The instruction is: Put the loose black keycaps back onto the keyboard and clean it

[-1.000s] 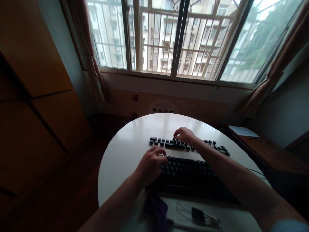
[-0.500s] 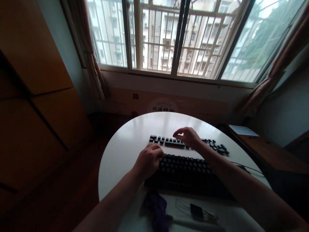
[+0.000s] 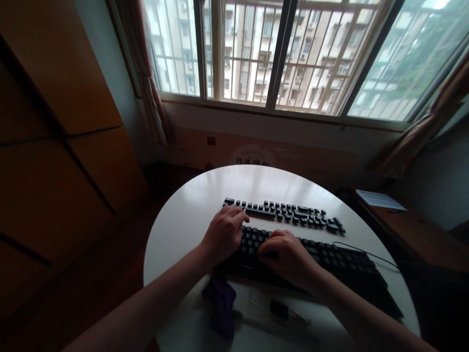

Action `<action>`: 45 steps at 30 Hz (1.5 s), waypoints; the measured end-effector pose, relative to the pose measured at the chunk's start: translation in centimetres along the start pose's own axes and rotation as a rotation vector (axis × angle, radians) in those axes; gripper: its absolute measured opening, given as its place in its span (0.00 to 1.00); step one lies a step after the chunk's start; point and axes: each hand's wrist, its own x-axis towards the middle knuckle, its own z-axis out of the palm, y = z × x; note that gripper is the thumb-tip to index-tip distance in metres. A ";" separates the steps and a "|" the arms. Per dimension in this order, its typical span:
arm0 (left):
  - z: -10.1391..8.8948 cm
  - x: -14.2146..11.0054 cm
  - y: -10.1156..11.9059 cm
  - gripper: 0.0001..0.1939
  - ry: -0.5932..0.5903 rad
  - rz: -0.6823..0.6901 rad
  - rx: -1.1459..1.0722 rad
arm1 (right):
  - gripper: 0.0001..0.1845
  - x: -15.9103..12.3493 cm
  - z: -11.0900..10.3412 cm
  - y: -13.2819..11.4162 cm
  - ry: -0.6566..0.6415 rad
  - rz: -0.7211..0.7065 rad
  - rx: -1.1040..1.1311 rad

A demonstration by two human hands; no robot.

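Note:
A black keyboard [image 3: 326, 249] lies across the white round table, its left part fitted with keycaps. My left hand [image 3: 225, 232] is curled over the keyboard's left back corner, fingers bent against it. Over the left-middle keys, my right hand [image 3: 286, 254] has its thumb and fingers pinched together, pointing down at the keyboard. The keycap in that pinch is mostly hidden by the fingers. Behind the keyboard, loose black keycaps [image 3: 300, 215] stand in rows, with a long spacebar keycap [image 3: 260, 213] among them.
Nearer me lie a purple cloth [image 3: 222, 305] and a small dark block with thin wires [image 3: 279, 309], both dim. A cable [image 3: 366, 250] runs off the keyboard to the right. Beyond the white table [image 3: 176, 215] are a barred window and a wooden desk [image 3: 421, 220] with a paper sheet.
My right hand has come back from the loose keycap rows, toward me, down onto the keyboard. My left hand stays at the keyboard's left corner. The view has shifted slightly.

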 end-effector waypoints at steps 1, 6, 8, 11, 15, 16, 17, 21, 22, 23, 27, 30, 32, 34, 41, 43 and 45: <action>-0.3 0.7 0.3 0.15 -0.027 -0.001 0.018 | 0.08 -0.1 0.1 -0.1 0.011 -0.017 -0.004; -0.3 5.0 0.8 0.13 -0.259 -0.055 0.072 | 0.07 -0.5 0.2 -0.8 0.097 -0.093 -0.016; 0.7 6.3 0.4 0.13 -0.298 -0.057 0.074 | 0.06 -0.5 0.2 -0.9 0.123 -0.108 -0.023; 2.5 7.1 -0.4 0.12 -0.288 -0.042 0.040 | 0.06 -0.5 0.1 -0.6 0.107 -0.100 -0.028; 4.2 6.1 -1.6 0.12 -0.247 -0.022 -0.043 | 0.07 -0.4 0.1 -0.6 0.064 -0.090 -0.034; 4.4 5.8 -1.8 0.12 -0.247 -0.013 -0.061 | 0.07 -0.3 0.0 -0.7 0.059 -0.090 -0.040; 4.4 5.5 -2.0 0.13 -0.250 -0.006 -0.080 | 0.07 -0.3 0.0 -0.8 0.050 -0.090 -0.049; 4.0 5.1 -2.3 0.14 -0.258 -0.010 -0.133 | 0.06 -0.4 -0.4 -1.5 0.032 -0.082 -0.137; 3.8 5.2 -2.4 0.14 -0.265 -0.012 -0.136 | 0.06 -0.4 -0.6 -1.6 0.031 -0.077 -0.171; 3.7 5.2 -2.4 0.13 -0.280 -0.009 -0.139 | 0.05 -0.5 -0.8 -1.6 0.030 -0.075 -0.203; 3.4 5.2 -2.4 0.11 -0.392 0.085 -0.167 | 0.12 -0.7 -1.6 -1.5 -0.058 -0.065 -0.272; 3.4 5.0 -2.4 0.12 -0.453 0.157 -0.218 | 0.12 -0.9 -1.7 -1.4 -0.126 -0.047 -0.262; 3.4 5.0 -2.4 0.13 -0.471 0.153 -0.259 | 0.11 -0.9 -1.7 -1.4 -0.117 -0.048 -0.245; 3.3 5.0 -2.4 0.14 -0.493 0.145 -0.294 | 0.10 -0.8 -1.9 -1.3 -0.070 -0.063 -0.210; 2.0 4.6 -2.2 0.27 -0.604 0.281 -0.277 | 0.09 1.1 -5.1 1.9 0.350 0.055 -0.120; 1.9 4.3 -2.0 0.31 -0.628 0.310 -0.272 | 0.08 2.3 -5.9 3.7 0.321 0.098 -0.166; 1.9 4.2 -1.8 0.33 -0.644 0.322 -0.265 | 0.08 3.7 -6.3 5.4 0.231 0.151 -0.223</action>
